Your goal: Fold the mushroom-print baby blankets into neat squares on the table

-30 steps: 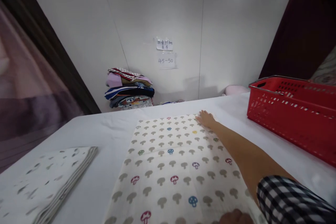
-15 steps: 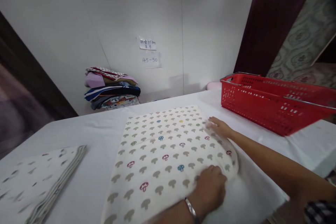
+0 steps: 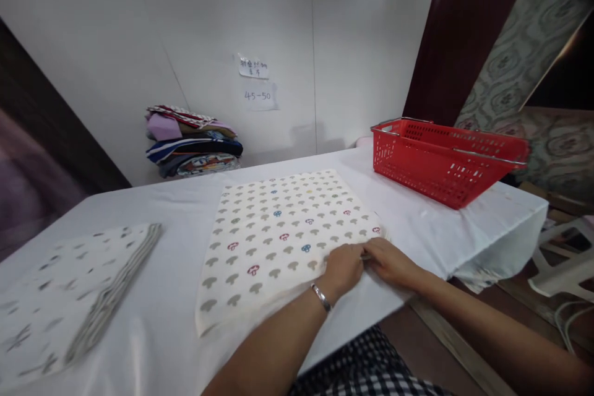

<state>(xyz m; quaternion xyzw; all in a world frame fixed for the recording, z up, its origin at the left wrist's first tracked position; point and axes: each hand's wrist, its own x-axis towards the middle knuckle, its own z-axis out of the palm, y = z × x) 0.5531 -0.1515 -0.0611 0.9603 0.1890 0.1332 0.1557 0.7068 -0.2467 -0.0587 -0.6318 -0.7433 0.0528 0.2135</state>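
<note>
A cream cloth printed with grey and coloured mushrooms lies flat on the white-covered table. My left hand, with a silver bracelet on its wrist, has its fingers curled on the cloth's near edge, towards the right. Against it is my right hand, closed on the same near right corner. The fingertips of both hands meet there and are partly hidden. To the left lies a folded white cloth with dark motifs, its layered edge facing the mushroom cloth.
A red plastic basket with metal handles stands at the back right of the table. By the wall is a stack of folded fabrics, below two paper signs. A white plastic stool stands at the right on the floor.
My right hand has come from the cloth's right side to its near right corner, beside my left hand. The cloth's right edge now lies flatter. The view has shifted.
</note>
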